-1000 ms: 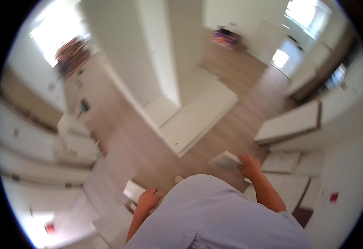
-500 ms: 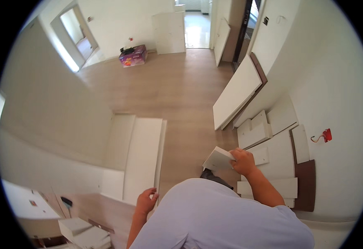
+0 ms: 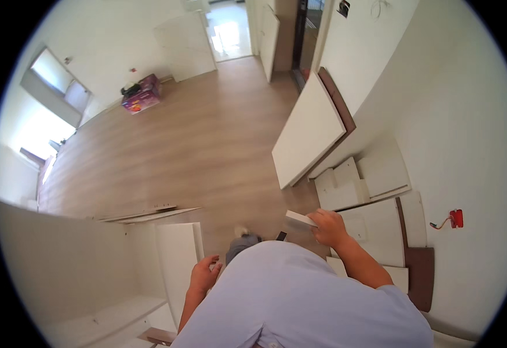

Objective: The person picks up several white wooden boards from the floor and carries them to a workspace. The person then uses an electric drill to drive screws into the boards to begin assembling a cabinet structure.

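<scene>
Overhead, the head view looks down past a pale blue shirt [image 3: 300, 296] onto a wood-look floor [image 3: 195, 139]; the right hand [image 3: 327, 227] is clamped on the end of a small white board [image 3: 300, 220], held just in front of the body at about waist level; the left hand [image 3: 204, 275] hangs at the side with its fingers loosely curled and holds nothing. Just right of the small white board, a spread of flat white panels [image 3: 375, 226] lies on the floor along the white wall [image 3: 456, 116], with a dark brown board [image 3: 420, 275] at its outer edge; beyond them a large white panel [image 3: 308, 136] with a brown backing leans against the wall, tilted. Beside the left hand stands a tall white cabinet piece [image 3: 178, 261], and past it two long thin strips [image 3: 143, 214] lie on the floor. A small red tool [image 3: 455, 218] with a cord sits against the wall at the right. Farther off, a colourful box [image 3: 140, 100] rests near the far wall; an open doorway [image 3: 230, 29] lets in bright light; a window [image 3: 56, 75] shows at the left.
</scene>
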`<state>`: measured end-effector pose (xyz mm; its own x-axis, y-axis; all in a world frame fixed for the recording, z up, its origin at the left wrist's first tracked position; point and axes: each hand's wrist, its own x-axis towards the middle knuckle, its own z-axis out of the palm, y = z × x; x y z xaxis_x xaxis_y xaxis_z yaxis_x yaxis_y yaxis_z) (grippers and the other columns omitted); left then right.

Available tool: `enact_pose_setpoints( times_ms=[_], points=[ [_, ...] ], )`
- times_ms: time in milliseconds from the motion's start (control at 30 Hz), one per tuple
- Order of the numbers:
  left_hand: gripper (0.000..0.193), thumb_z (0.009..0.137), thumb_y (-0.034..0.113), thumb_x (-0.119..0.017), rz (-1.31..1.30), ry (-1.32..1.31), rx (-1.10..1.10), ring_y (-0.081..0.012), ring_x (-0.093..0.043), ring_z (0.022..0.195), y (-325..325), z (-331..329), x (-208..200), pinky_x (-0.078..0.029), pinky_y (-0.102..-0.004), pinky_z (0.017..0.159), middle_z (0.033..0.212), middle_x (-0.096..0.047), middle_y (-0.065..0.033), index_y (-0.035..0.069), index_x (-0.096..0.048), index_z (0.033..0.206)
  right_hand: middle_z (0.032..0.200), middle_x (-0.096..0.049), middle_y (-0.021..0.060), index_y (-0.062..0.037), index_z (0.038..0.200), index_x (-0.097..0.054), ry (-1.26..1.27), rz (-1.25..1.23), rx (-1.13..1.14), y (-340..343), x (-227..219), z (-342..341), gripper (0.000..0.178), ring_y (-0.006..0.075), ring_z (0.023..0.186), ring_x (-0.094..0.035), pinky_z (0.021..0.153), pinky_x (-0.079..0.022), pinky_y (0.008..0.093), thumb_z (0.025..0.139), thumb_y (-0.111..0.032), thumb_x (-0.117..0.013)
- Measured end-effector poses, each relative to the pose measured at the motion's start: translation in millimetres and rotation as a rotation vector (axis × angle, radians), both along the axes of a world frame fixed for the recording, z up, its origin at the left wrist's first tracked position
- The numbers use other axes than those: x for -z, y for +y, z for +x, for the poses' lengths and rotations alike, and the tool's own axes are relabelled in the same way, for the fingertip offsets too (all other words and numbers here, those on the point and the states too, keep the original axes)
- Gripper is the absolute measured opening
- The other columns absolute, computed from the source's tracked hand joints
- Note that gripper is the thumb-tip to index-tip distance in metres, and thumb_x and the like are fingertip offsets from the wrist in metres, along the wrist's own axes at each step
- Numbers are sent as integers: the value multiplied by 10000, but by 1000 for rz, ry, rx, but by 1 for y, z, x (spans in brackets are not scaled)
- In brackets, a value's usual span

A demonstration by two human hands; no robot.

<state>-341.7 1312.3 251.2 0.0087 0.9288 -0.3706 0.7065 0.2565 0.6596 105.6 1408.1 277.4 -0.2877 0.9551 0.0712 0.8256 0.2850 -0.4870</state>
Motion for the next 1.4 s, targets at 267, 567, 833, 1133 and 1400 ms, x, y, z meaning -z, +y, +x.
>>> enact_pose_setpoints(
  times_ms=[267, 567, 833, 1133, 1400],
  points=[
    [333, 915, 208, -737, -85, -249, 10, -294, -729, 1050, 140, -29, 67, -575, -396, 887, 1149, -753, -141, 61, -710, 1212, 915, -648, 69, -124, 1029, -697, -6, -39, 37, 127, 11, -32, 276, 318, 849, -665, 726, -535, 445, 757, -137, -739],
    [333, 944, 172, -705, -137, -252, 61, -288, -719, 1080, 357, -75, 58, -558, -384, 933, 1160, -747, -175, 13, -689, 1237, 997, -650, 60, -155, 1076, -708, -80, -216, 90, 285, -21, -94, 296, 314, 949, -661, 817, -535, 449, 781, -134, -727],
    [312, 959, 126, -692, -174, -195, 107, -270, -717, 1087, 440, -111, 45, -555, -383, 949, 1179, -743, -165, 20, -679, 1252, 1043, -638, 73, -144, 1101, -705, 24, -282, 236, 329, 53, -101, 322, 314, 1014, -662, 851, -537, 457, 782, -118, -667],
    [334, 976, 168, -684, -302, -306, 282, -224, -717, 1051, 472, -74, 39, -563, -369, 928, 1166, -746, -149, 11, -675, 1270, 1019, -640, 85, -158, 1137, -708, 13, -256, 319, 386, 105, -111, 349, 328, 998, -653, 816, -536, 492, 799, -172, -625],
    [587, 1006, 273, -658, -393, -489, 73, -237, -599, 1212, 530, 86, 46, -542, -446, 933, 1421, -573, -106, 69, -429, 1506, 1223, -639, 153, -105, 1176, -671, 147, -386, 315, 393, 91, -121, 316, 341, 1157, -635, 980, -511, 482, 876, -181, -609]
  ],
)
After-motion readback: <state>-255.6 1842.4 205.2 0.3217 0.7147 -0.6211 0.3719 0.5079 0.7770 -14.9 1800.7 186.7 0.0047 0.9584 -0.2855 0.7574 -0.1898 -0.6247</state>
